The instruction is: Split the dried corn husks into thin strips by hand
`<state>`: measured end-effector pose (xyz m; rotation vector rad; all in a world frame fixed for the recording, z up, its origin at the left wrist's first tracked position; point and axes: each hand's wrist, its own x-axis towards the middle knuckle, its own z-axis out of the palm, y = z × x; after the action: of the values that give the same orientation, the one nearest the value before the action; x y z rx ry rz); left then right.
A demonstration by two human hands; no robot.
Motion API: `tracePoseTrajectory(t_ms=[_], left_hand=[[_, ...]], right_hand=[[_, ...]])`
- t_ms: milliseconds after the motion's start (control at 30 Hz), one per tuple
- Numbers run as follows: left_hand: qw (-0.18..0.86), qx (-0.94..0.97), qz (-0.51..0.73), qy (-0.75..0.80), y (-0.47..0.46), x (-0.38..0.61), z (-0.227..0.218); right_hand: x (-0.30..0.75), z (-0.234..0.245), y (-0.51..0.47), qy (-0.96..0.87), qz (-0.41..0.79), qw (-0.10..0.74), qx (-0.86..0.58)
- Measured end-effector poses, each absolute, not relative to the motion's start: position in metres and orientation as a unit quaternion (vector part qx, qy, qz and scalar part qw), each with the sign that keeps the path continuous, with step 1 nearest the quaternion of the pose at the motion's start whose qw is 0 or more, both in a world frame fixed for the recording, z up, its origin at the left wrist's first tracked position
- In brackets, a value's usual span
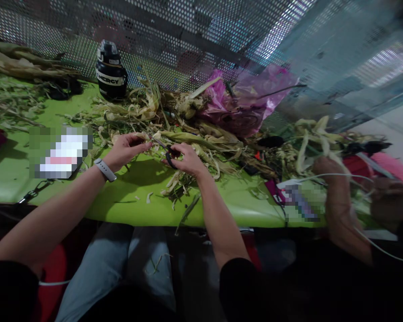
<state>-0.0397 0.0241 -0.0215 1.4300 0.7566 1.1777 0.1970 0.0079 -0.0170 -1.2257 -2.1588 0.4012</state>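
My right hand (187, 159) is closed around the black handles of a pair of scissors (169, 156), whose blades point up and left toward my left hand. My left hand (129, 148), with a pale watch band on its wrist, has its thumb and fingers curled together near the blade tips. Whatever it pinches is too small to make out. Just behind both hands lies a heap of dry, yellowish, husk-like leaves and stalks (201, 136). A smaller clump of trimmings (177, 184) rests below my right hand.
A black bottle (111, 74) stands behind the heap, near a perforated metal screen (174, 27). A phone (65, 152) lies on the green tabletop (134, 210) at left. Pink plastic bags (248, 105) sit at the back. At right, another person's hand (332, 172) is among more stalks, beside a white cable.
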Motion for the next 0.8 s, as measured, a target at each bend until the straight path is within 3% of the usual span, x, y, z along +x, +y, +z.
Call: tracePoseTrajectory(t_ms=[233, 800], left_hand=[[0.535, 0.610, 0.485, 0.326, 0.0241, -0.0400, -0.0228], [0.550, 0.591, 0.498, 0.317, 0.0274, -0.0404, -0.0251]], right_hand=[[0.1976, -0.0182, 0.0079, -0.821, 0.146, 0.277, -0.476], [0.2007, -0.0246, 0.0144, -0.829, 0.082, 0.289, -0.471]])
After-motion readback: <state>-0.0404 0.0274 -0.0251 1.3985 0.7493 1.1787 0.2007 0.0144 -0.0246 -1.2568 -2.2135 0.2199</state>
